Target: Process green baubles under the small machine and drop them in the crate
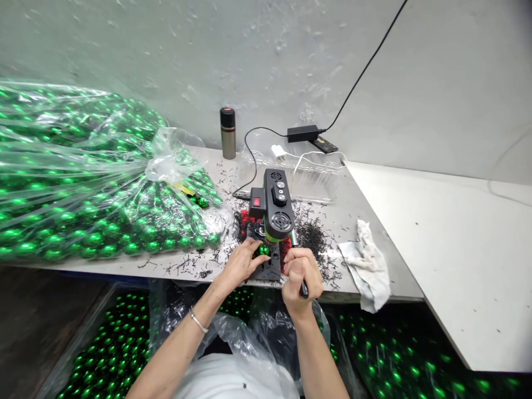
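A small black bench machine (279,202) with a red switch and round vents stands on the table. Under its head sits a shiny green ball (263,249). My left hand (243,259) pinches this ball between thumb and fingertips, low on the machine's dark base plate (268,271). My right hand (302,274) is wrapped round the black-gripped lever handle (305,289) at the machine's right side. Its fingers are closed in a fist, and most of the grip is hidden by them.
A big clear bag of green balls (83,183) fills the table's left. Black bits (311,235) lie scattered round the machine. Behind are a thermos (228,133), power adapter (302,133) and white plug (278,152). A white cloth (368,266) lies right. Bagged green balls (112,338) stand below.
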Demonstrator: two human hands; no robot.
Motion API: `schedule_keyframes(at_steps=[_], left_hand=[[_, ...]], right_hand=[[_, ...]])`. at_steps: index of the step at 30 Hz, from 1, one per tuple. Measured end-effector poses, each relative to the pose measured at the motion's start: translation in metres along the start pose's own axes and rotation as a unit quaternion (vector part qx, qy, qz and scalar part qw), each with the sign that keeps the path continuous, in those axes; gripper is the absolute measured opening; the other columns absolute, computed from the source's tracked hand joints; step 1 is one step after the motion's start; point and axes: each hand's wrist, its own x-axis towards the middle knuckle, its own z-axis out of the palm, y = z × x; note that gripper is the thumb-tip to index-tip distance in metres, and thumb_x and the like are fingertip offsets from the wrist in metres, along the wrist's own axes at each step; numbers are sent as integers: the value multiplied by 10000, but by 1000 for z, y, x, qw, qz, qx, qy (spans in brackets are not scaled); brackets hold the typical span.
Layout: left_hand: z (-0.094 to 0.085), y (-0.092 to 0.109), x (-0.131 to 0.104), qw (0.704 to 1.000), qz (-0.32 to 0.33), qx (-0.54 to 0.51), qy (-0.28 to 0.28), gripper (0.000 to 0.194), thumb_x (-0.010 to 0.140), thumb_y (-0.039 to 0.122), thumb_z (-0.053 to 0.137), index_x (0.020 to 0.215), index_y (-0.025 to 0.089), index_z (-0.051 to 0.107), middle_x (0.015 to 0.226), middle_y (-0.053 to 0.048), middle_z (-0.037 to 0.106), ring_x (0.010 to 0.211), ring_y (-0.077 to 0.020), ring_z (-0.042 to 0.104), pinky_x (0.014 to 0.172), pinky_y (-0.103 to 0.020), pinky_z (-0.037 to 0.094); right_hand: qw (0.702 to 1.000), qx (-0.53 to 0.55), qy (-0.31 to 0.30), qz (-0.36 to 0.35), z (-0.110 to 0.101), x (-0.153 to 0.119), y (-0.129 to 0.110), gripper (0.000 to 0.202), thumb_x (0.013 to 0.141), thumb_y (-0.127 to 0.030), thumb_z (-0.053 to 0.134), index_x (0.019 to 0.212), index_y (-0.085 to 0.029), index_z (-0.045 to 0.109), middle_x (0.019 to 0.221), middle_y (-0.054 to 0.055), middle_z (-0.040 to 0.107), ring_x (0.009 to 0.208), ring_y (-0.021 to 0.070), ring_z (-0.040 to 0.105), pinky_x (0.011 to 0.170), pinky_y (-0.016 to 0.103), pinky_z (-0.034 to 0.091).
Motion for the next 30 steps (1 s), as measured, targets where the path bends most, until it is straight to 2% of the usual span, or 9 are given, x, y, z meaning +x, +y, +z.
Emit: schedule_keyframes(at_steps=[4, 6, 13, 19, 26, 30], left_hand=[[15, -6, -6, 997, 29, 16, 76, 321, 919, 405, 657, 1161, 199, 692, 1105, -108, 691, 1046, -280, 634, 929, -416, 498], [20, -8, -8, 995, 33, 27, 95, 326, 918, 413, 665, 1166, 201, 693, 1106, -110, 703, 1058, -285, 621, 926, -428, 481], [22, -10, -10, 991, 55, 45, 110, 337, 923, 412, 670, 1157, 171, 695, 1097, -122, 715, 1040, -283, 620, 889, -417, 466], [27, -12, -9, 986, 75, 51, 138, 325, 899, 392, 707, 1131, 166, 692, 1060, -111, 717, 1001, -272, 628, 861, -406, 480], [27, -12, -8, 989, 71, 28, 129, 312, 915, 381, 686, 1153, 179, 694, 1065, -109, 713, 1012, -272, 622, 885, -421, 483], [27, -11, -6, 991, 58, 11, 121, 322, 901, 378, 704, 1158, 183, 699, 1087, -113, 717, 1023, -277, 623, 894, -434, 478]], right_hand=[[1000, 8, -1, 0, 0, -7, 5, 276, 951, -103, 423, 697, -202, 462, 682, -14, 515, 648, 109, 534, 580, 257, 434], [1000, 6, -1, -2, 1, -13, 9, 278, 963, -132, 409, 700, -202, 462, 698, -8, 522, 647, 111, 532, 585, 265, 436], [999, -12, 17, -35, 9, -41, 31, 322, 997, -204, 351, 695, -211, 463, 712, -15, 535, 628, 115, 540, 771, 368, 531], [998, 14, 42, -35, 15, -59, 47, 335, 1005, -218, 325, 699, -220, 461, 743, -12, 536, 641, 123, 579, 858, 421, 534], [1000, 5, 1, -25, 10, -59, 50, 317, 1008, -210, 296, 724, -225, 435, 757, -15, 521, 719, 144, 644, 925, 450, 500], [994, -24, -44, -98, 6, -52, 51, 284, 995, -200, 342, 731, -220, 446, 768, -10, 533, 756, 145, 657, 825, 381, 512]])
